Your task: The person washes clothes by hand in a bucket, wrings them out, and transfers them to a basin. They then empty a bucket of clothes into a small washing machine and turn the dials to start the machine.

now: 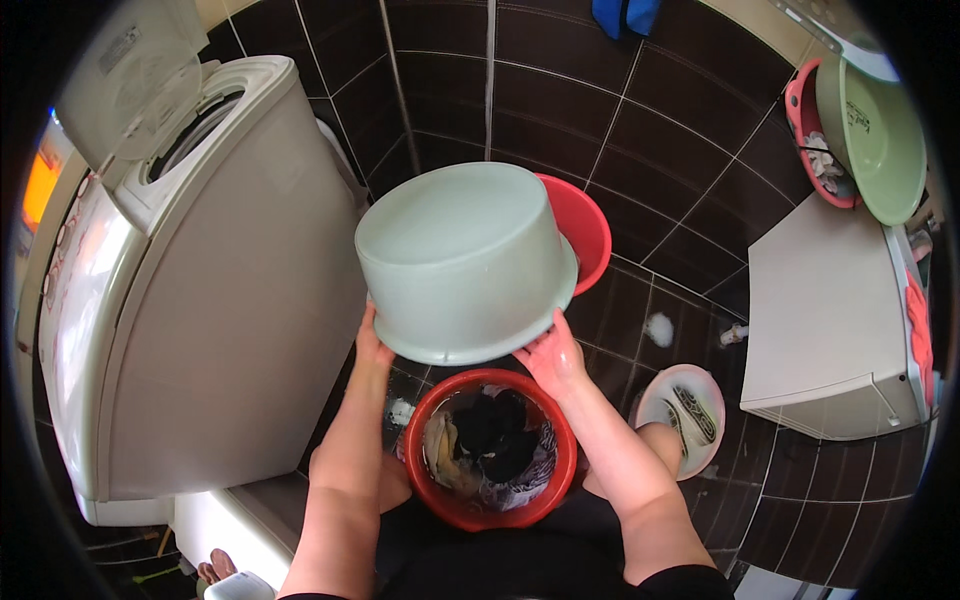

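A large pale green basin [445, 275] is tipped upside down, its base turned up and its rim low. My left hand [371, 338] grips the rim on the left side, and my right hand [555, 358] holds it on the right with the thumb up along the edge. Both sets of fingers are partly hidden beneath the basin. Just below, between my knees, stands a red tub [420, 480] with wet dark and light clothes [495, 440] inside. Partly hidden behind the held basin is a pinkish-red basin [590, 225]. What lies under the tipped basin cannot be seen.
A white top-loading washing machine [230, 290] with a raised lid stands at left. On the right are a white cabinet [830, 310] and a green basin [885, 140]. A pale basin [655, 400] holding shoes [695, 415] sits by my right knee. Foam [659, 329] dots the dark tiles.
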Motion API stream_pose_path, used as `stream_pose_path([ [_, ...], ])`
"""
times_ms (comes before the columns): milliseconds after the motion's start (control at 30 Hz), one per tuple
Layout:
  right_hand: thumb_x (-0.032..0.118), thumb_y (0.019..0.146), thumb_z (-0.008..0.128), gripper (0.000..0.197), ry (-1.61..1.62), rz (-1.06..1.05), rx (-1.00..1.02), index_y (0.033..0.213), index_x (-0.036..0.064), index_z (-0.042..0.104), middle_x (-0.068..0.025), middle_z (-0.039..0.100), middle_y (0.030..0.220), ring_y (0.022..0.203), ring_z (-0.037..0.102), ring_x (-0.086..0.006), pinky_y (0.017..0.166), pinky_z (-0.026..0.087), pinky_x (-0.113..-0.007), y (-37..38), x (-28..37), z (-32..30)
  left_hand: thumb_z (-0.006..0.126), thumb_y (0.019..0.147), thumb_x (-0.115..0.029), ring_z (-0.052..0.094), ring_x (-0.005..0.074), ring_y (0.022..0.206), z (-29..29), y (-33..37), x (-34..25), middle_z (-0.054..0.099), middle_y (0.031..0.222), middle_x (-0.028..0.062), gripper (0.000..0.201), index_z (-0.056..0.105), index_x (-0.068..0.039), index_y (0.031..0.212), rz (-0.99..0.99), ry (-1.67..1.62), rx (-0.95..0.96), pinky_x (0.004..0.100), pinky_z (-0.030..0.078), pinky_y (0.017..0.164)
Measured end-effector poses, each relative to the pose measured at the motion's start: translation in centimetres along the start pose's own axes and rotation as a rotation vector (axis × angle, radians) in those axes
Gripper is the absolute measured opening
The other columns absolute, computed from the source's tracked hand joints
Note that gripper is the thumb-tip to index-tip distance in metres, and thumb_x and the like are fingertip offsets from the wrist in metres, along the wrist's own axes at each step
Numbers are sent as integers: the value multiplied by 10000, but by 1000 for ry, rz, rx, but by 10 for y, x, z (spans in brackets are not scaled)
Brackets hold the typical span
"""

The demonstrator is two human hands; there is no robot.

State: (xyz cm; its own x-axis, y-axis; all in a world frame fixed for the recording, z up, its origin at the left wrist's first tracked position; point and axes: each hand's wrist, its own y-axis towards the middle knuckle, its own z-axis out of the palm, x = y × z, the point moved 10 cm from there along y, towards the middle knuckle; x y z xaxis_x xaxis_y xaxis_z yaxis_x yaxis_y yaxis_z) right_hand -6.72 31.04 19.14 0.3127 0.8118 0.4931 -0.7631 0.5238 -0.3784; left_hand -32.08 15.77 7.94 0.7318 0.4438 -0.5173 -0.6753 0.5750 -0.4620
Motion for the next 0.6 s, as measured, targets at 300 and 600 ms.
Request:
stream_pose_path([
  [300,184,966,413,384,-224,-167,137,1313,70,296,-110,407,1308,1188,454,-275,978,398,-483,76,12,41,315,993,-316,514,223,1135,58,28,55,496,1273,57,389,385,-94,1305,148,-238,-83,403,446,969],
  [600,111,947,408,362,-260,-340,41,1293,61,315,-125,483,1224,1060,557,-258,865,499,-445,143,77,40,280,989,-262,441,273,1212,158,18,89,475,1285,138,368,413,-22,1233,-123,-340,148,452,337,1047],
])
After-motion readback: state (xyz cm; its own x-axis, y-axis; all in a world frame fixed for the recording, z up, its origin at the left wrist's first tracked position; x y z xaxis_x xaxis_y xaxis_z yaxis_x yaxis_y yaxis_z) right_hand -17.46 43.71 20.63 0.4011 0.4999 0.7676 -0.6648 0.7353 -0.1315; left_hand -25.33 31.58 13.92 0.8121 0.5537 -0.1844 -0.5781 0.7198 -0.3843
